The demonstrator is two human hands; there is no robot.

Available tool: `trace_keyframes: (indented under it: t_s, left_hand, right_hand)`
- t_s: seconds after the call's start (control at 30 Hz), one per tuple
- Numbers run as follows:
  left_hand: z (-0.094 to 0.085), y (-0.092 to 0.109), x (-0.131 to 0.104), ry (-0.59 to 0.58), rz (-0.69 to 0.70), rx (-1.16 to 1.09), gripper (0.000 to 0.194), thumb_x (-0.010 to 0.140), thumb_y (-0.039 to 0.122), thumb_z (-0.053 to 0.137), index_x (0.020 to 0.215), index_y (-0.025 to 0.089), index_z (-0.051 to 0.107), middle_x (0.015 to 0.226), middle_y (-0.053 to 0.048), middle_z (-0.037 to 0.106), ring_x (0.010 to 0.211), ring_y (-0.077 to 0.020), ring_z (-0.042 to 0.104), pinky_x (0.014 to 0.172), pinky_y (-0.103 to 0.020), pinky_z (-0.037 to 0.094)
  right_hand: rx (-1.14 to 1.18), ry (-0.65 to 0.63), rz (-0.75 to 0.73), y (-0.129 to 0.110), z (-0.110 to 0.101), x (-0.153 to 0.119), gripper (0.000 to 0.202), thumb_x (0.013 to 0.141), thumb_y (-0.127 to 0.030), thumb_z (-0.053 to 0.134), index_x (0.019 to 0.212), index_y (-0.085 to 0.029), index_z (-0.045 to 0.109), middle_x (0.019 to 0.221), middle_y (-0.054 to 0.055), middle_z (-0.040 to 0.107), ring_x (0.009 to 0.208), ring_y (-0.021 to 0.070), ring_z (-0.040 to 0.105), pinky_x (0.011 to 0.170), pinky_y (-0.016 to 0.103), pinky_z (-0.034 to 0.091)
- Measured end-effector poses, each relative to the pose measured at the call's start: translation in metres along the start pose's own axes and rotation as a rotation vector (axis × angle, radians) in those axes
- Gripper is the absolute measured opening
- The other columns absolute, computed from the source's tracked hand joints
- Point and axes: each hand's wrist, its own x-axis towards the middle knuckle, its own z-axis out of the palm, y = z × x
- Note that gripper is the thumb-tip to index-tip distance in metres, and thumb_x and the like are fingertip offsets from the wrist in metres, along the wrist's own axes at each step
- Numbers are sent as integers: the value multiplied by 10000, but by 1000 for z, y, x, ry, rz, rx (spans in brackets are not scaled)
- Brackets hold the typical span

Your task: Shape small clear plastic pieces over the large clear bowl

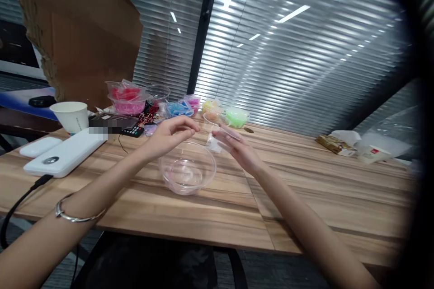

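A clear round plastic bowl (206, 176) sits on the wooden table in front of me, with nothing plainly visible inside. My left hand (172, 134) hovers over its far left rim, fingers loosely bent and thumb apart, holding nothing I can see. My right hand (239, 146) is raised just right of the bowl, its fingers stretched out and slightly blurred by motion. Close to the right fingertips lies a small whitish clear packet (213, 143), partly covered by that hand; I see no grip on it.
Along the back stand clear bowls of red and pink packets (127, 99), blue packets (179, 109) and green material (237, 117). A paper cup (73, 117) and white power bank (68, 153) are at left. A brown packet (334, 145) and plastic bag (383, 140) lie at right.
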Motion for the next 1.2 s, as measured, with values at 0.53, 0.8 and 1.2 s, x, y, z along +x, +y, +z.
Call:
trace_keyframes:
  t_s: [0.53,0.8,1.2]
  left_hand:
    - [-18,-10,1,-97,-142,144,138,845,280,612,897,180,692,924,-46,682,857,-151,631,769,-267,511]
    - [-12,-5,0,-266,-141,293,177,863,303,570,920,182,687,950,-51,692,903,-169,640,778,-269,510]
    - [12,21,29,-972,-106,782,247,803,102,468,870,180,693,790,-29,693,685,-141,590,602,-219,395]
  right_hand:
    - [363,87,148,37,16,-16,214,815,-414,680,828,-213,609,847,13,587,831,153,557,869,338,454]
    - [327,14,105,37,21,-19,217,798,-366,708,782,-192,579,815,7,573,801,139,536,835,313,442]
    - [630,64,325,28,16,-15,355,758,-450,726,723,-211,467,547,-83,343,506,86,318,581,238,361]
